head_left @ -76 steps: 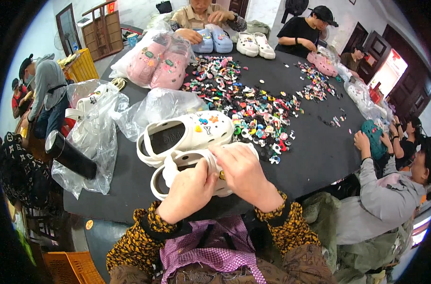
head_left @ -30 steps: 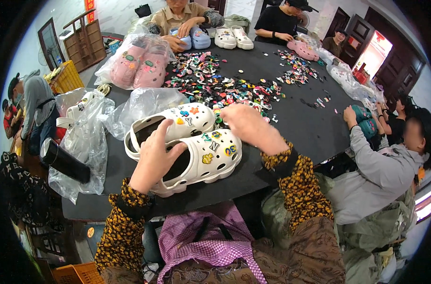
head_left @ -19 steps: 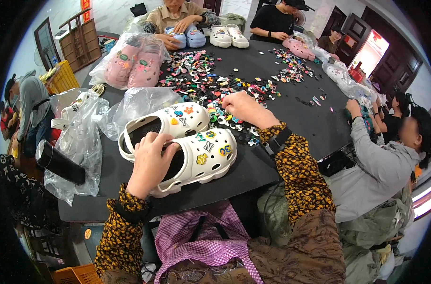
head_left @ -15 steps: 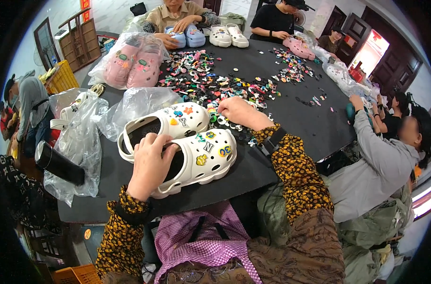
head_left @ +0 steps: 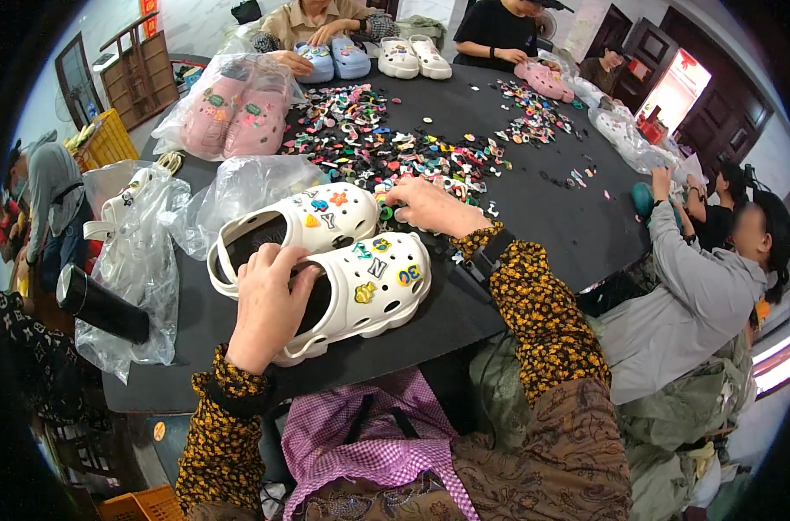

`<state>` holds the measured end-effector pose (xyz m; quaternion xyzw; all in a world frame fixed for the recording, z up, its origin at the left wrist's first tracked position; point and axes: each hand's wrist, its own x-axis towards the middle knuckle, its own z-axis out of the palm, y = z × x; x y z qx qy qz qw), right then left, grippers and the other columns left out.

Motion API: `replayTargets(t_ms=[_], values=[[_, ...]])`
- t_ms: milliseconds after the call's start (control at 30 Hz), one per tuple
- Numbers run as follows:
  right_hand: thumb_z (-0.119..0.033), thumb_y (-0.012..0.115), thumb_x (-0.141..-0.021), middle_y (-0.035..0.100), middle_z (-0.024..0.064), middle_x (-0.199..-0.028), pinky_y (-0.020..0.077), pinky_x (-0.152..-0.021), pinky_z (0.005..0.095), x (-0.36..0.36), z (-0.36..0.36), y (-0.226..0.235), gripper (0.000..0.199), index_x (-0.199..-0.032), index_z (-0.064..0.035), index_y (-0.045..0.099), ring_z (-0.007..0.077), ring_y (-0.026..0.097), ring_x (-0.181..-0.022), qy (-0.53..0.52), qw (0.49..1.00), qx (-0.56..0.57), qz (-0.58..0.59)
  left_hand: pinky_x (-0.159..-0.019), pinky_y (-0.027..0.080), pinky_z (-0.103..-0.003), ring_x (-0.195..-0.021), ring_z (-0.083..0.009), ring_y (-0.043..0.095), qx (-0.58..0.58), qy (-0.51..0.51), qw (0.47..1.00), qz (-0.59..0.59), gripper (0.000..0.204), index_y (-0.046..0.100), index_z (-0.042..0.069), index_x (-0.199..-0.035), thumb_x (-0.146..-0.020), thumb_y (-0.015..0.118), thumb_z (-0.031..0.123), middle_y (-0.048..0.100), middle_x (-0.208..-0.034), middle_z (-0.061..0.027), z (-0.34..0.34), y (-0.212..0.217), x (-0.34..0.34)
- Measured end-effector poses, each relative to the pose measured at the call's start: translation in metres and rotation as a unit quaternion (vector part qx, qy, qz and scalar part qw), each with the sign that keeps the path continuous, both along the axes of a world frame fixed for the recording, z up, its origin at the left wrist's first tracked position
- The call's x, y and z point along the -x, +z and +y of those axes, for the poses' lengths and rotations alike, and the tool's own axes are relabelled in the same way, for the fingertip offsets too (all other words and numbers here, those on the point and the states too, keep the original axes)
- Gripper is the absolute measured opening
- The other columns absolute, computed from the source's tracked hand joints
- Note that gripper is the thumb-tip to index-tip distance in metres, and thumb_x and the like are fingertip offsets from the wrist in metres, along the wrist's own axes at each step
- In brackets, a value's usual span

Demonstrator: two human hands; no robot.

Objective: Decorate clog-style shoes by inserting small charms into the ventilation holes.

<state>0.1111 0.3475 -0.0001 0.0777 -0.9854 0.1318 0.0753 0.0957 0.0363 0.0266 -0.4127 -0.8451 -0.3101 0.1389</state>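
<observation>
Two white clogs lie side by side on the black table, toes pointing right, with colourful charms on their uppers. My left hand (head_left: 272, 300) is closed on the opening edge of the nearer white clog (head_left: 386, 300), thumb inside the rim. Just behind it lies the farther white clog (head_left: 304, 227), its heel strap toward the left. My right hand (head_left: 434, 208) is beside that clog's toe, at the near edge of a loose charm pile (head_left: 438, 165). Its fingers are bent together in a pinch; whatever is between them is too small to make out.
Pink clogs (head_left: 239, 113) in a clear bag stand far left. Nearer are crumpled plastic bags (head_left: 247, 195) and a black cylinder (head_left: 102, 304). Across the table, people handle blue clogs (head_left: 334, 61) and a pink clog (head_left: 544, 80); white clogs (head_left: 414, 58) stand between. Another person sits right.
My right hand has shifted slightly left along the near edge of the charm pile. My left hand keeps its hold on the nearer clog. The whole view has shifted a little.
</observation>
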Motion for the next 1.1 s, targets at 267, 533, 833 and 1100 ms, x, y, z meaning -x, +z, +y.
replayTargets(t_ms=[267,533,833,1100], values=[[-0.006,0.061,-0.078,0.065,0.0182,-0.102,0.0475,-0.088,0.0407,0.001,0.024,0.005,0.025,-0.102,-0.0047,0.066,0.0326,0.062,-0.098,-0.054,0.995,0.003,0.080,-0.078,0.040,-0.040,-0.089,-0.0299,0.054,0.001,-0.001,1.000,0.002,0.021,0.062,0.008,-0.099,-0.079,0.066,0.014,0.055,-0.090,-0.0098,0.001,-0.001,0.001],[-0.006,0.058,-0.079,0.069,0.0145,-0.086,0.0512,-0.074,0.0364,-0.027,0.025,0.018,0.017,-0.092,-0.0017,0.068,0.0274,0.066,-0.080,-0.057,0.993,0.099,-0.011,-0.079,0.040,-0.040,-0.091,-0.0303,0.054,0.007,0.000,1.000,-0.002,0.021,0.062,0.007,-0.099,-0.079,0.065,0.013,0.056,-0.091,-0.0098,0.002,-0.001,0.001],[-0.008,0.062,-0.075,0.064,0.0145,-0.093,0.0484,-0.081,0.0396,-0.037,0.020,-0.003,0.021,-0.096,-0.0033,0.065,0.0310,0.061,-0.091,-0.046,0.997,0.002,-0.067,-0.079,0.041,-0.041,-0.089,-0.0327,0.054,0.001,-0.002,1.000,-0.010,0.019,0.061,0.003,-0.098,-0.081,0.062,0.010,0.056,-0.090,-0.0135,0.002,0.001,0.000],[-0.007,0.058,-0.077,0.059,0.0134,-0.086,0.0459,-0.077,0.0416,-0.042,0.014,-0.001,0.011,-0.087,-0.0036,0.060,0.0320,0.058,-0.087,-0.031,0.999,-0.010,-0.002,-0.078,0.041,-0.041,-0.089,-0.0318,0.054,0.005,0.006,1.000,0.009,0.020,0.062,0.005,-0.098,-0.080,0.064,0.012,0.056,-0.090,-0.0116,0.001,-0.002,0.002]])
